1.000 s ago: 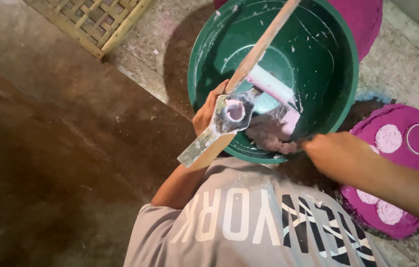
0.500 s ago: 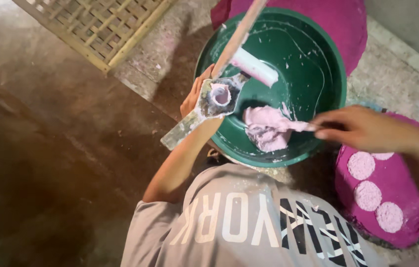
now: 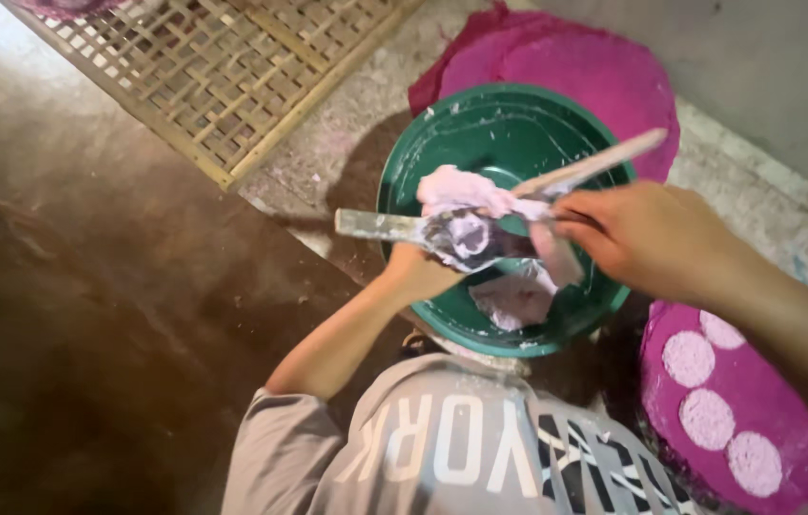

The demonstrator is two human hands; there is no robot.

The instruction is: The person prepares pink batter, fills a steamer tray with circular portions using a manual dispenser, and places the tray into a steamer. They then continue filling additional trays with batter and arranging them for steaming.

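Raised since the earlier frame: pink dough, now lifted above the green basin. Metal press is gripped from below by the left hand. Wooden stick is clasped by the right hand. Pink discs are laid on magenta cloth nearby.

No packages, labels, signs, screens.
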